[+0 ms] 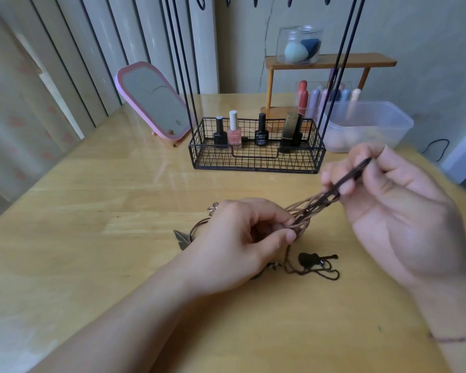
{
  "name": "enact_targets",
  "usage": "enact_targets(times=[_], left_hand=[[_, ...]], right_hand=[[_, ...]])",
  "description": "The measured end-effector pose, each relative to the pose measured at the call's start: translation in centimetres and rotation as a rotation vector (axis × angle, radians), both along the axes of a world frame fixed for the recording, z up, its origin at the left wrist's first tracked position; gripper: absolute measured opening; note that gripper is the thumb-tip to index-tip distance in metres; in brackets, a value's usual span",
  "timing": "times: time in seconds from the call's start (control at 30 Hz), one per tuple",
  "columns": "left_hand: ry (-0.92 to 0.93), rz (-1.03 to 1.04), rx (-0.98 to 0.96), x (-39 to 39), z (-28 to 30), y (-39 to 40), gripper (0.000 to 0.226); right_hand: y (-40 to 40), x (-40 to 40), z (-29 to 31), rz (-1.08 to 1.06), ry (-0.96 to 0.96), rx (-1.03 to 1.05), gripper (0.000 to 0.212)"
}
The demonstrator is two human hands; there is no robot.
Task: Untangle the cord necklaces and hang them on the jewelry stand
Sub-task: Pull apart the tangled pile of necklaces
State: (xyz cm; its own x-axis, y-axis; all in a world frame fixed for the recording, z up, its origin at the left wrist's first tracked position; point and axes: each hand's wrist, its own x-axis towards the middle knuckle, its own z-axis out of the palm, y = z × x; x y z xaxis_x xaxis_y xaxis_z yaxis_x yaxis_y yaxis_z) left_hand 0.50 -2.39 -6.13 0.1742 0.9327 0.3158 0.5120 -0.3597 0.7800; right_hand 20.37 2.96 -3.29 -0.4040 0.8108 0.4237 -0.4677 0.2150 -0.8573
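Pinching a knot of brown cords, the left hand (pixel 240 238) rests low on the wooden table (pixel 92 224), its fingers curled tight around the cord necklaces (pixel 301 211); the right hand (pixel 393 205) is lifted up to the right of the knot, thumb and fingers pinching a dark cord pulled straight; a dark pendant (pixel 311 259) lies on the table just below the knot; a leaf charm (pixel 180 238) peeks out left of the left hand; behind the knot stands the black wire jewelry stand (pixel 256 154), with nail polish bottles (pixel 234 133) in its basket; a pink mirror (pixel 154 100) leans further left; bottle words are too small to read.
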Motion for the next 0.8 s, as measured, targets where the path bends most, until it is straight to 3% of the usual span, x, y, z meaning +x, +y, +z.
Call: enact_targets(times=[0.17,0.37,0.5,0.6,0.7,0.8], left_hand=[[0.039,0.015,0.100,0.0,0.6,-0.3,0.010],[0.236,-0.066,0.197,-0.5,1.0,0.0,0.014],[0.250,-0.111,0.211,-0.6,1.1,-0.2,0.014],[0.265,-0.103,0.233,-0.7,1.0,-0.2,0.012],[0.307,-0.091,0.241,-0.6,0.9,-0.1,0.014],[0.271,-0.060,0.240,-0.4,0.9,0.0,0.019]], right_hand=[[0.3,0.8,0.7,0.087,0.066,-0.041,0.007],[1.1,1.9,1.3,0.142,-0.033,-0.069,0.051],[1.1,2.6,2.1,0.205,-0.242,-0.034,0.060],[0.7,2.9,2.6,0.119,-0.565,0.093,0.060],[0.2,2.2,2.4,-0.102,-0.906,0.319,0.037],[0.2,1.4,2.1,-0.273,-1.018,0.401,0.028]])
